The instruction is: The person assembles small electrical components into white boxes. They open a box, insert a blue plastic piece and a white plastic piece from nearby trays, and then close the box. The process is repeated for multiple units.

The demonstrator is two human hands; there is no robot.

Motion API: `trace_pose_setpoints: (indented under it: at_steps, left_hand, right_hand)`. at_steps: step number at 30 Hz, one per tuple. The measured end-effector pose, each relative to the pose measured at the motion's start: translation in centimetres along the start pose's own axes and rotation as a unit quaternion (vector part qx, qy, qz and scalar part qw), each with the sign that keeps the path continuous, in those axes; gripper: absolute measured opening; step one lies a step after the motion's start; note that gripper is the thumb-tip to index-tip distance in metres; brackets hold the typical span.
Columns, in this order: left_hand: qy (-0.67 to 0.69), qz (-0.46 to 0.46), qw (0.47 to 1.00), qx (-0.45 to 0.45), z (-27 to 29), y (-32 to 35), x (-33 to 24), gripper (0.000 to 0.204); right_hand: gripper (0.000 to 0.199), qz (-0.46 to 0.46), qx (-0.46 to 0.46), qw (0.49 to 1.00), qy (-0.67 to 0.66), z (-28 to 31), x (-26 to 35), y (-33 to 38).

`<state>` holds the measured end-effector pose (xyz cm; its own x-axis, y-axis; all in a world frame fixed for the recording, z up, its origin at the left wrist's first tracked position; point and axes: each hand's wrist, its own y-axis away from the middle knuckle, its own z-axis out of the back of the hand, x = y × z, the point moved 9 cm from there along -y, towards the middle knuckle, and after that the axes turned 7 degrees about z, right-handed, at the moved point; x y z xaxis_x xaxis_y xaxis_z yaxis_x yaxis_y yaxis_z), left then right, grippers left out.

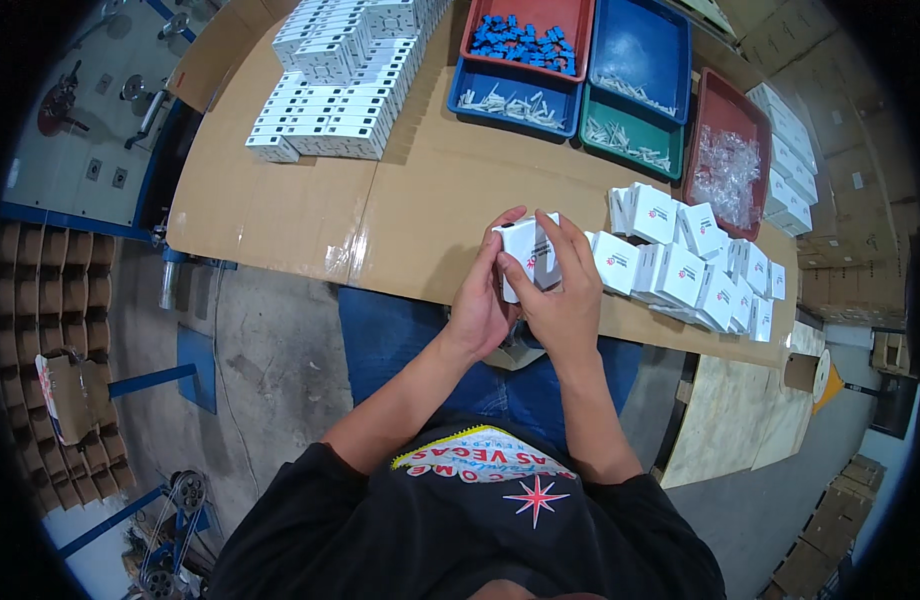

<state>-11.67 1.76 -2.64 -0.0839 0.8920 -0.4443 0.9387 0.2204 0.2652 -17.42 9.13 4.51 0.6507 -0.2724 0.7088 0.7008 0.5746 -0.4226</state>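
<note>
Just over the table's front edge, a small white box point(518, 254) with a little red print stands tilted between both my hands. My left hand point(480, 305) wraps its left side, fingers curled up behind it. From the other side my right hand point(570, 300) grips it, thumb across the front and fingers over the top. A second white face shows under the right fingers; whether it is a flap or another box, I cannot tell. Right beside my right hand lies a loose heap of similar white boxes point(678, 272), several leaning on one another.
White boxes point(325, 110) are stacked in rows at the back left of the cardboard-covered table point(420, 200). At the back stand a red tray point(467, 45) of blue parts, blue point(455, 98) and green point(630, 158) trays of small white pieces, and a red tray point(705, 90) of clear plastic.
</note>
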Motion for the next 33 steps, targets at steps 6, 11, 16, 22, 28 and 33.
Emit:
trace_pose_setpoints:
  at_steps: [6,11,16,22,28,33]
  left_hand:
    - [-0.018,-0.007,1.000,-0.009,0.0,0.1,-0.3,0.046]
    - [-0.009,0.001,1.000,0.004,-0.2,0.1,-0.4,0.044]
    - [-0.028,0.027,0.999,0.001,0.3,0.2,0.3,0.043]
    - [-0.028,0.040,0.999,0.005,-0.1,0.1,1.0,0.046]
    - [-0.068,0.095,0.992,-0.039,1.0,-0.5,1.3,0.048]
    - [-0.072,0.138,0.987,-0.044,2.5,-0.4,1.0,0.062]
  right_hand:
    - [0.064,0.013,0.006,1.000,-0.006,-0.3,-0.3,0.2]
    - [0.067,0.022,0.002,1.000,-0.007,-0.5,-0.5,0.2]
    - [0.057,0.028,-0.007,0.999,-0.019,-0.6,-0.6,0.1]
    - [0.039,0.023,-0.028,0.998,-0.048,-0.9,-2.4,0.4]
    - [0.047,-0.056,0.051,0.984,-0.161,-2.0,-4.7,0.3]
    - [0.083,0.012,0.189,0.964,-0.187,-1.4,-3.3,0.0]
